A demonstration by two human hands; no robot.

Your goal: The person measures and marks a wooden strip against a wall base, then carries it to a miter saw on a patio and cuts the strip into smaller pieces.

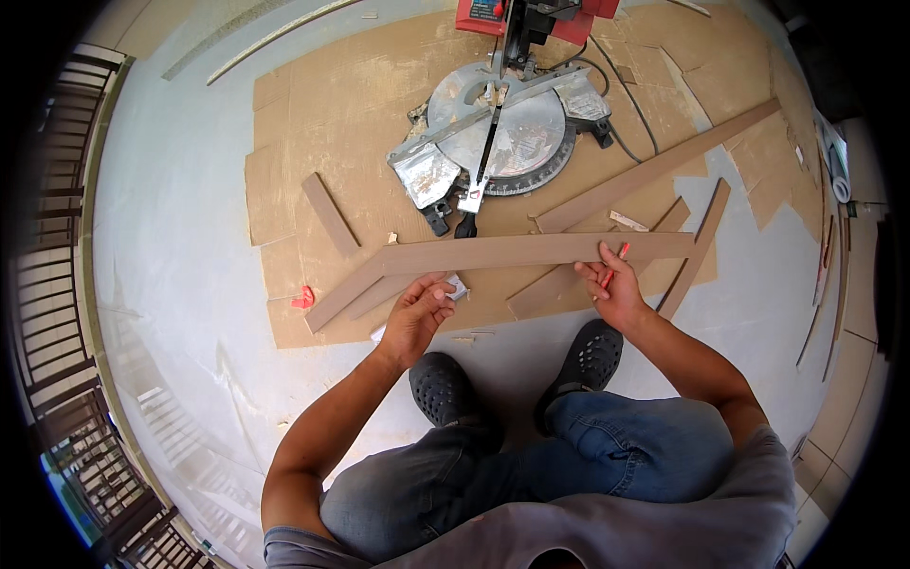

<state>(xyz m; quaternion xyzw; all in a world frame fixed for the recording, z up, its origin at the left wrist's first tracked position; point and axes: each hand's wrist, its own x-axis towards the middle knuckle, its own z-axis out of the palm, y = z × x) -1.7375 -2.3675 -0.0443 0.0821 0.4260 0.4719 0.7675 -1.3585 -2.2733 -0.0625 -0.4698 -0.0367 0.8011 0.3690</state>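
Observation:
A long brown board lies crosswise in front of me, above other strips. My right hand is closed near its right end, one fingertip on the board's face. Between those fingers sticks out a slim red pencil or marker. My left hand is closed at the board's lower edge, its fingertips curled together. Right beside them shows a small white piece; whether the fingers grip it, the board or both is hard to make out. Another brown strip slants down from the board's left end.
A miter saw with a round metal table stands ahead on cardboard sheets. Brown strips lie around: a short one at left, a long one at right. A red object lies left. A dark cable trails behind the saw.

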